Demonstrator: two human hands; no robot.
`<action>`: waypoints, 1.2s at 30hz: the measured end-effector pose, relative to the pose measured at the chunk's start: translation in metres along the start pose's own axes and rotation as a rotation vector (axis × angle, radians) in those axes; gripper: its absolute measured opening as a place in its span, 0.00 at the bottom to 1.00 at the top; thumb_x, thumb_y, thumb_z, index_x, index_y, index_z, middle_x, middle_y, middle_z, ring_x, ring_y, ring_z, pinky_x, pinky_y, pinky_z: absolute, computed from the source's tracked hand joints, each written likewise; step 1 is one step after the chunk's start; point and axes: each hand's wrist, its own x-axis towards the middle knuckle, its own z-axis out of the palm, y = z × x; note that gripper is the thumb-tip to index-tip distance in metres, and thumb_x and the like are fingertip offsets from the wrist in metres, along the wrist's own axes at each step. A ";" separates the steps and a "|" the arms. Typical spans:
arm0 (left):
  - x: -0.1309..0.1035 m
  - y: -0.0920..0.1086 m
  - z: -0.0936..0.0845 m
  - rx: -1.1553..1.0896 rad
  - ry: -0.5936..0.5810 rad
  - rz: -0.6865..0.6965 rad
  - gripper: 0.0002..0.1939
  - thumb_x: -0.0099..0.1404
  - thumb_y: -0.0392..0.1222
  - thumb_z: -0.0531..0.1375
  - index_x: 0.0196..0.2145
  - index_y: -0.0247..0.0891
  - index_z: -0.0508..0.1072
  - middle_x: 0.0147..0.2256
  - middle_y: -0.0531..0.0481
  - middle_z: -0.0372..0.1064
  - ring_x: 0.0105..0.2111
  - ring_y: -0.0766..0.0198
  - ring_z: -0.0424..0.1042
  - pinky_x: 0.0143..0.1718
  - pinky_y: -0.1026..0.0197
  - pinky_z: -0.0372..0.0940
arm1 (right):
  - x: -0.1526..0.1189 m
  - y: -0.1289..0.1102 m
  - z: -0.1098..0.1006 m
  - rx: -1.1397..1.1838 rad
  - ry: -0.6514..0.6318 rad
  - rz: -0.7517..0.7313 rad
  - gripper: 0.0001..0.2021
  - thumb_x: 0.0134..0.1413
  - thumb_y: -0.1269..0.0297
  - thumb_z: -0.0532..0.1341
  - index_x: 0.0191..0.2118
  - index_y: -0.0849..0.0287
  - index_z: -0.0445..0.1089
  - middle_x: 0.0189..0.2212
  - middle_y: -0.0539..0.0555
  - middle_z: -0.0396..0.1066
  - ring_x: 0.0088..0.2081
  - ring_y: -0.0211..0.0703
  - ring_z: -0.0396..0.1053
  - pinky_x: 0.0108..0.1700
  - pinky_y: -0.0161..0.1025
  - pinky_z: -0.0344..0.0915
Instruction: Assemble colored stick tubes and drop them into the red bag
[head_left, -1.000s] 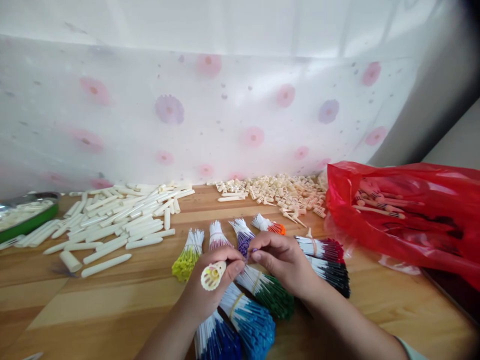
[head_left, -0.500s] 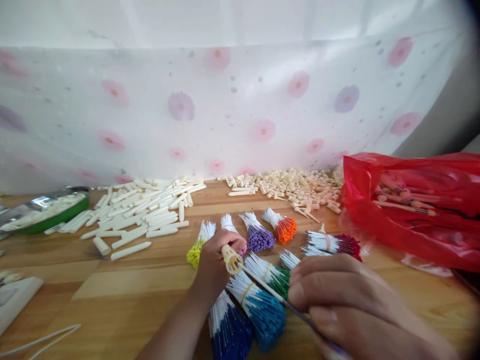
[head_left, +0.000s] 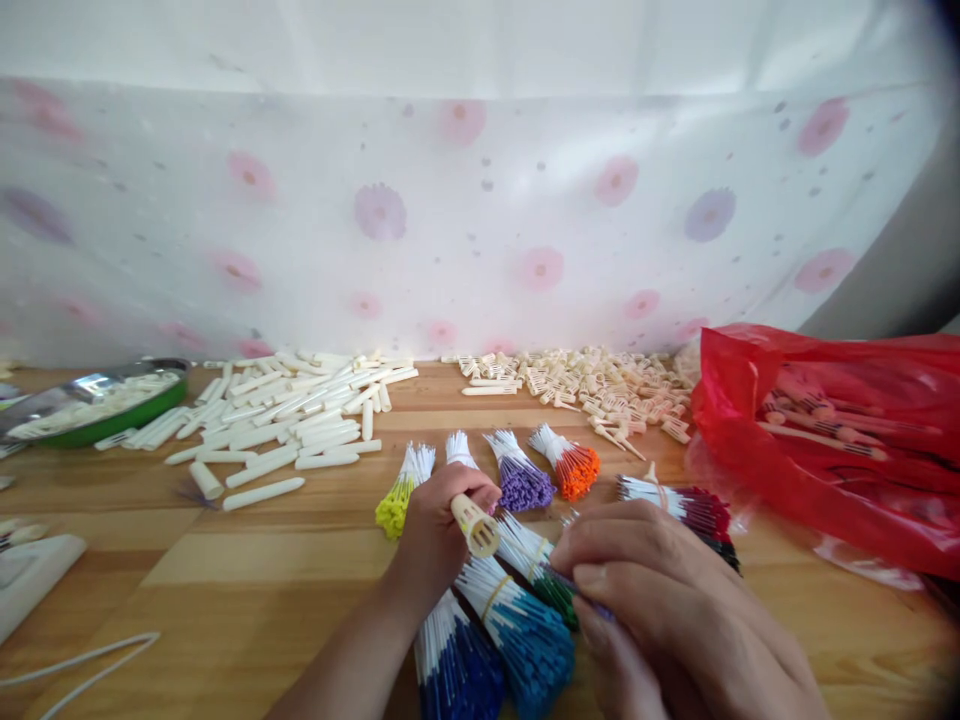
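My left hand [head_left: 439, 525] is closed round a cream tube [head_left: 477, 526] whose slotted open end points toward me. Just right of it, my right hand [head_left: 637, 580] pinches a thin dark purplish piece [head_left: 596, 603], mostly hidden by the fingers. Under and around the hands lie bundles of white-ended sticks: dark blue [head_left: 461, 665], light blue [head_left: 525, 640], green [head_left: 551, 570], yellow [head_left: 401, 500], purple [head_left: 523, 480], orange [head_left: 574, 465] and dark red [head_left: 701, 505].
White tubes [head_left: 300, 410] are heaped at the back left beside a green-rimmed bowl [head_left: 142, 410]. Small slotted cream pieces [head_left: 600, 385] lie at the back right. A red plastic bag [head_left: 750, 390] stands on the right. A white device [head_left: 37, 580] and a white cord [head_left: 97, 655] lie at left.
My right hand has moved left, nearer the tube. The long thin stick that showed between the hands is now mostly out of sight. The view has shifted slightly.
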 end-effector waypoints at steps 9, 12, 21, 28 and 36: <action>-0.001 0.000 0.002 0.040 -0.013 0.012 0.10 0.63 0.41 0.57 0.26 0.37 0.73 0.24 0.53 0.67 0.26 0.65 0.67 0.29 0.65 0.61 | -0.001 0.002 -0.001 0.003 -0.005 0.000 0.13 0.45 0.80 0.63 0.39 0.60 0.68 0.30 0.55 0.75 0.31 0.41 0.74 0.37 0.37 0.74; 0.000 0.001 0.001 0.073 -0.001 0.027 0.10 0.62 0.40 0.57 0.25 0.37 0.72 0.23 0.53 0.68 0.26 0.66 0.67 0.28 0.65 0.61 | -0.001 0.003 -0.005 0.017 0.006 -0.002 0.13 0.46 0.80 0.63 0.39 0.60 0.68 0.30 0.55 0.75 0.32 0.41 0.74 0.39 0.36 0.74; 0.000 0.006 0.003 0.102 -0.046 0.019 0.11 0.62 0.42 0.57 0.25 0.38 0.73 0.25 0.51 0.70 0.27 0.64 0.68 0.27 0.64 0.61 | 0.000 0.005 -0.004 -0.007 -0.032 -0.035 0.11 0.47 0.79 0.62 0.37 0.60 0.69 0.31 0.55 0.75 0.32 0.40 0.74 0.39 0.36 0.73; -0.001 0.002 -0.001 0.092 -0.004 0.126 0.11 0.61 0.49 0.59 0.31 0.38 0.72 0.28 0.51 0.67 0.30 0.63 0.67 0.32 0.62 0.61 | -0.002 0.023 0.011 -0.039 -0.022 -0.047 0.11 0.49 0.80 0.58 0.38 0.63 0.69 0.32 0.58 0.74 0.32 0.40 0.71 0.33 0.36 0.70; -0.005 -0.001 -0.005 0.101 -0.038 0.194 0.22 0.67 0.59 0.45 0.44 0.42 0.68 0.38 0.48 0.63 0.39 0.59 0.64 0.40 0.58 0.59 | -0.013 0.057 0.012 -0.140 -0.069 -0.097 0.17 0.50 0.80 0.57 0.46 0.61 0.68 0.34 0.57 0.68 0.33 0.42 0.65 0.32 0.39 0.64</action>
